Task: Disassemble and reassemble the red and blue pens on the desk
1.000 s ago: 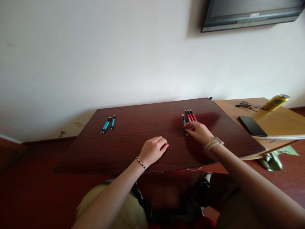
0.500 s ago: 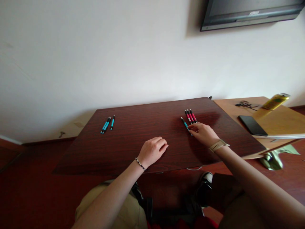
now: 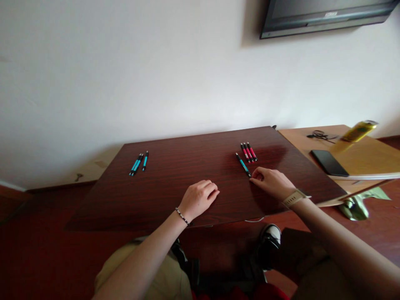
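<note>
My right hand (image 3: pixel 270 181) is at the right half of the dark wooden table, thumb and index fingertips closed at the near end of a blue pen (image 3: pixel 243 164). That pen lies slanted on the tabletop. Just beyond it, several pink pens (image 3: pixel 248 152) lie side by side. My left hand (image 3: pixel 200 198) rests on the table near its front edge, fingers curled together, with nothing visible in it. Over at the table's left side are more blue pens: two close together (image 3: pixel 136 165) and one slightly apart (image 3: pixel 145 161).
The dark table (image 3: pixel 187 162) stands against a white wall. A lighter wooden desk (image 3: pixel 296 133) adjoins it at right, bearing a black phone (image 3: pixel 329 163), a thin cable (image 3: pixel 320 135) and a yellow can (image 3: pixel 359 131). A television (image 3: pixel 328 18) hangs above.
My right hand has drawn back toward me along the blue pen to its near end, uncovering more of it and the pink pens. My left hand stays in place.
</note>
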### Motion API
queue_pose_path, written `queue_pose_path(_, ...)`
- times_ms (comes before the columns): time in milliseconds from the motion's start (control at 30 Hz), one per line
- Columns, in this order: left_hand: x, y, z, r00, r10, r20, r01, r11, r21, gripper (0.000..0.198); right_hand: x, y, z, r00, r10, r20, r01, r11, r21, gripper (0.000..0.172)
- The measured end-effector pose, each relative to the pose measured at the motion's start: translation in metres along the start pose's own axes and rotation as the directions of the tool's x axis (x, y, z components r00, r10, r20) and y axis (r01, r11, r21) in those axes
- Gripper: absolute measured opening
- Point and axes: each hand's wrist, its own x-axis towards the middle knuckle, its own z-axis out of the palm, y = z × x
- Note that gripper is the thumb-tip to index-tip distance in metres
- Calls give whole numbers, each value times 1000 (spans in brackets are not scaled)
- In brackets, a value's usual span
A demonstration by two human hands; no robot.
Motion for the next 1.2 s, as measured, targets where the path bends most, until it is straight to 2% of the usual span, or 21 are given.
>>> queue_pose_path(400,1,-2,2,1000,3,0,-3,1000,-13,16,0,-7,6,997,-22,-71,20,999,-41,18)
queue_pose_path(800,2,2,2,1000,5,16,-5,1000,-9,16,3,-20,8,995,28,-94,-40,991,-129,23)
queue_pose_path(900,3,3,2,1000,8,19,-8,1000,-8,16,3,-22,9,989,-28,-142,8,990,-142,22)
queue_pose_path(1033,3,3,1,1000,7,22,-7,1000,-11,16,3,-25,12,972,-151,-179,115,974,-193,30)
queue_pose_path(1200,3,5,1,1000,9,18,-9,1000,-5,17,6,-28,17,970,-184,-160,137,954,-266,32)
